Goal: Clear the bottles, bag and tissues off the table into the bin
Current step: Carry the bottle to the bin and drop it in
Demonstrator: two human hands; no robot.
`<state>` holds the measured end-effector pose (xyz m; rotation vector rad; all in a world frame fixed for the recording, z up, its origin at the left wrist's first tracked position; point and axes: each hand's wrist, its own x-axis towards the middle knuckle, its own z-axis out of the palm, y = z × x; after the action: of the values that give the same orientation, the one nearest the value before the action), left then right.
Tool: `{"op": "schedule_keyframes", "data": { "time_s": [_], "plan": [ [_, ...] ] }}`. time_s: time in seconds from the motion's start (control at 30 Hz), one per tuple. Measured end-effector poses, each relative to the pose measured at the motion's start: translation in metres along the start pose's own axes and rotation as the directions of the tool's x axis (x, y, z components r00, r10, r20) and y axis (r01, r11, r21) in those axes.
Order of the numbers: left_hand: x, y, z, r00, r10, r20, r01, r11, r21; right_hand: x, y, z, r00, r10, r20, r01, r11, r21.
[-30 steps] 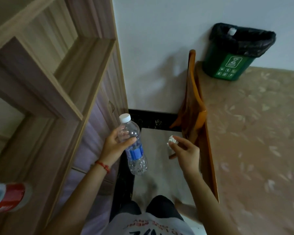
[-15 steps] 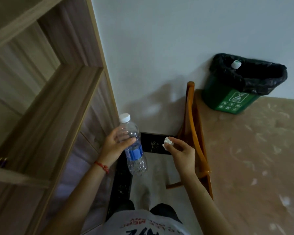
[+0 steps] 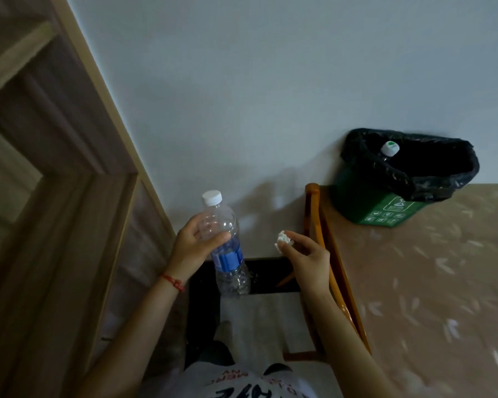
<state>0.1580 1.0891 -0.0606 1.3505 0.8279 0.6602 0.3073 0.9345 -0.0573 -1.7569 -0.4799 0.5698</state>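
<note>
Left hand (image 3: 194,248) gripping clear bottle (image 3: 226,245), right hand (image 3: 305,254) pinching tissue (image 3: 283,239), both unchanged, green bin (image 3: 385,208) now nearer, open floor (image 3: 431,282) between.

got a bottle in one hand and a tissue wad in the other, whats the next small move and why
Probably carry both forward and right toward the bin. The left hand grips the bottle, the right hand pinches the tissue, and the black-lined bin stands open by the wall, apart from both hands.
</note>
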Motion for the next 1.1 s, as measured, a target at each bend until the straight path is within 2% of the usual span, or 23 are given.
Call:
{"op": "schedule_keyframes", "data": {
  "time_s": [0.17, 0.37, 0.5, 0.8, 1.1],
  "plan": [
    [0.064, 0.014, -0.003, 0.996, 0.079, 0.037, -0.081, 0.996, 0.042, 0.042, -0.015, 0.019, 0.996, -0.019, -0.085, 0.02, 1.0, 0.015],
    [0.114, 0.019, 0.001, 0.991, 0.069, 0.114, -0.082, 0.991, 0.109, 0.071, -0.023, 0.032, 0.984, -0.01, -0.177, 0.022, 0.998, 0.064],
    [0.134, 0.029, 0.012, 0.987, 0.062, 0.15, -0.076, 0.993, 0.092, 0.084, -0.025, 0.029, 0.977, 0.009, -0.211, 0.008, 0.997, 0.08],
    [0.164, 0.05, 0.057, 0.968, 0.068, 0.244, -0.078, 0.996, 0.034, 0.105, -0.031, -0.008, 0.944, 0.086, -0.319, -0.017, 0.977, 0.211],
    [0.18, 0.07, 0.129, 0.914, 0.081, 0.398, -0.105, 0.994, 0.039, 0.108, -0.046, -0.066, 0.904, 0.02, -0.427, 0.069, 0.979, 0.192]
  ]
}}
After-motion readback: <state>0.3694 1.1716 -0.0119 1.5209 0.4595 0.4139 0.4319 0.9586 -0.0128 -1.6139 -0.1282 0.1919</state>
